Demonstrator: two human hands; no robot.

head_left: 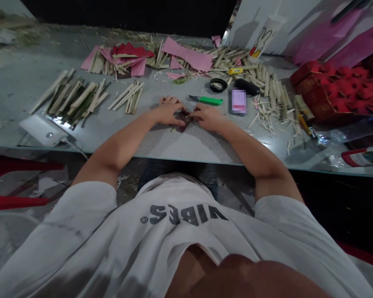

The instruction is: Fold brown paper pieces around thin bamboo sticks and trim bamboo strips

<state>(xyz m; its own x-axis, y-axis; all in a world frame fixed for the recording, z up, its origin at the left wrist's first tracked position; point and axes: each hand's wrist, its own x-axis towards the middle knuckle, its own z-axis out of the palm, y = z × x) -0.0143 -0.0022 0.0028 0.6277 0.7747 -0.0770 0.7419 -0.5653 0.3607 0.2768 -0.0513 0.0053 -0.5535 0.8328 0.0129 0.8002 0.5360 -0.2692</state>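
Between my hands, near the front of the table, lies a small flat dark reddish-brown piece (182,127), perhaps paper; a pale speck shows by its lower edge. My left hand (170,111) curls over its left side, thumb and fingers closed on it. At its upper right edge, my right hand (207,118) is closed in a pinch, fingertips together on the piece; anything smaller between them is hidden. Just beyond the hands, a green utility knife (210,100) lies with its dark blade pointing left.
Bundles of split bamboo sticks (77,97) lie left, with a white power bank (43,130) and cable. Pink paper (189,56) and shavings cover the back. A round black lid (218,85), black case (247,87) and purple pack (238,101) sit right, before a red box (311,89).
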